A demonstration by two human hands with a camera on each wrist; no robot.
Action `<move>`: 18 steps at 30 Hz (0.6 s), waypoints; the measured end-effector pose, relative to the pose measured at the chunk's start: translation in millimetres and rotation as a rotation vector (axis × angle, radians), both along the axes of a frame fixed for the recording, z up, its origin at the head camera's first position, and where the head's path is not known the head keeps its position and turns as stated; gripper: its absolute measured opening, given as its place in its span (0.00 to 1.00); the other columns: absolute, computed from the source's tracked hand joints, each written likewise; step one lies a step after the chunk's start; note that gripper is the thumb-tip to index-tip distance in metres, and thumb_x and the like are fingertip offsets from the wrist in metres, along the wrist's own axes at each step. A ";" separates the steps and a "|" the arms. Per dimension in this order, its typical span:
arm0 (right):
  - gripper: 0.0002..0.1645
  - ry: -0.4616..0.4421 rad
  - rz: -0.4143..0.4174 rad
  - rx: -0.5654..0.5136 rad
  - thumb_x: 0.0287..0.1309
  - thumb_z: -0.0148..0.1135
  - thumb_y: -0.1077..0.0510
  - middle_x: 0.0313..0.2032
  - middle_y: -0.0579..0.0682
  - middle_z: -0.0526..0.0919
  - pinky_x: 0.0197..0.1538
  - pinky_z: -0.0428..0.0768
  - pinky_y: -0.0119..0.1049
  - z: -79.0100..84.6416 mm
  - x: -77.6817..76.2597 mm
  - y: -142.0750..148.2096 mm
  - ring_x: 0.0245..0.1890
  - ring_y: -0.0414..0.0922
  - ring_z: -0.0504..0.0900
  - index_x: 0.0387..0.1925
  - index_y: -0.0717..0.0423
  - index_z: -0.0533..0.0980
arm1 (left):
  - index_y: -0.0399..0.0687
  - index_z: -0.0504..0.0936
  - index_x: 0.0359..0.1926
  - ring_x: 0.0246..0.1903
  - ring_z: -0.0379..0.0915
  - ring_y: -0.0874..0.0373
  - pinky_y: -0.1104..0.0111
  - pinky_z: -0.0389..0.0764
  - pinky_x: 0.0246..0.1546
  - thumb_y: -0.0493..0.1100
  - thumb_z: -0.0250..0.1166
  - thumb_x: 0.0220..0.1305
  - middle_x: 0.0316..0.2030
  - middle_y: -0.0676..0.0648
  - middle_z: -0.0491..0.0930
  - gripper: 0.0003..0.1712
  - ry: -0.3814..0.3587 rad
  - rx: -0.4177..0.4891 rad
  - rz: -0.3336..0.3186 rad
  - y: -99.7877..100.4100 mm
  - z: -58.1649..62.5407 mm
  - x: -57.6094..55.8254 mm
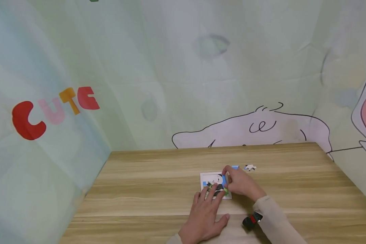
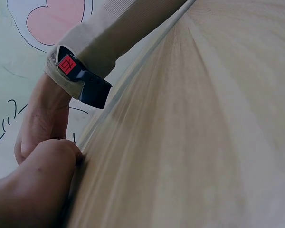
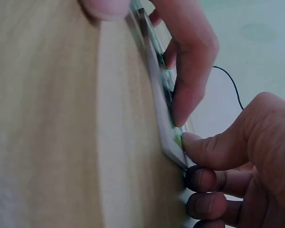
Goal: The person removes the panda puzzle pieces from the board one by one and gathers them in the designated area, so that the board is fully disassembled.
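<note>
A small panda jigsaw puzzle (image 1: 215, 178) in a white tray lies flat on the wooden table. My left hand (image 1: 203, 215) reaches over its lower part, fingers spread and fingertips resting on the pieces, thumb out to the side. At the right edge, my right hand (image 1: 242, 183) grips the puzzle with curled fingers. In the right wrist view, the right thumb (image 3: 213, 149) presses on the tray's corner beside a green patch, while the other fingers are bent along the outer edge. The right index fingertip is hidden there.
A panda-face puzzle piece (image 1: 250, 167) and a blue piece (image 1: 235, 167) lie just behind the right hand. A black wrist camera (image 1: 250, 222) is strapped to the right sleeve. Beyond the table (image 1: 134, 189) hangs a printed cloth backdrop (image 1: 146, 74).
</note>
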State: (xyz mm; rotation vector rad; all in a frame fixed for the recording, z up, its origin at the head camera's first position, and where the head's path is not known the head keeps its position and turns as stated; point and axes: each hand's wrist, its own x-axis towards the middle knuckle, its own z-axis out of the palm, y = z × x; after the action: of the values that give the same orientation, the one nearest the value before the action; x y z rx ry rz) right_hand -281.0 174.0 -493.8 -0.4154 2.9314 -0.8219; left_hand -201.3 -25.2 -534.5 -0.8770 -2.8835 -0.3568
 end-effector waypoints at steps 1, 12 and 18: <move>0.25 0.010 -0.001 -0.002 0.53 0.72 0.59 0.21 0.44 0.75 0.30 0.64 0.36 -0.3 0.6 0.0 0.22 0.42 0.70 0.53 0.52 0.77 | 0.65 0.63 0.81 0.79 0.59 0.43 0.41 0.69 0.70 0.70 0.51 0.75 0.84 0.46 0.59 0.40 -0.001 -0.001 0.001 0.2 0.1 -0.1; 0.24 -0.010 -0.031 -0.068 0.54 0.74 0.59 0.23 0.45 0.78 0.32 0.68 0.36 -1.8 -0.4 -0.2 0.23 0.42 0.72 0.53 0.54 0.80 | 0.66 0.63 0.81 0.79 0.60 0.44 0.42 0.69 0.70 0.71 0.51 0.74 0.84 0.47 0.59 0.40 -0.009 -0.016 0.014 -0.6 2.2 0.5; 0.26 -0.044 -0.050 -0.057 0.52 0.72 0.61 0.24 0.46 0.76 0.29 0.66 0.36 -0.9 -0.8 -4.1 0.23 0.43 0.71 0.54 0.53 0.76 | 0.66 0.63 0.81 0.79 0.60 0.43 0.41 0.68 0.71 0.71 0.49 0.75 0.85 0.47 0.59 0.39 -0.037 -0.010 0.009 -0.6 5.0 1.3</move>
State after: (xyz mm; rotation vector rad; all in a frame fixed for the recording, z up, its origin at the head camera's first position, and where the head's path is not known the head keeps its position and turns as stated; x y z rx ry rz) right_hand -281.8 169.9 -494.7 -0.3243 2.8951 -0.9107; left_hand -199.9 -25.8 -529.5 -0.8672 -2.9251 -0.3616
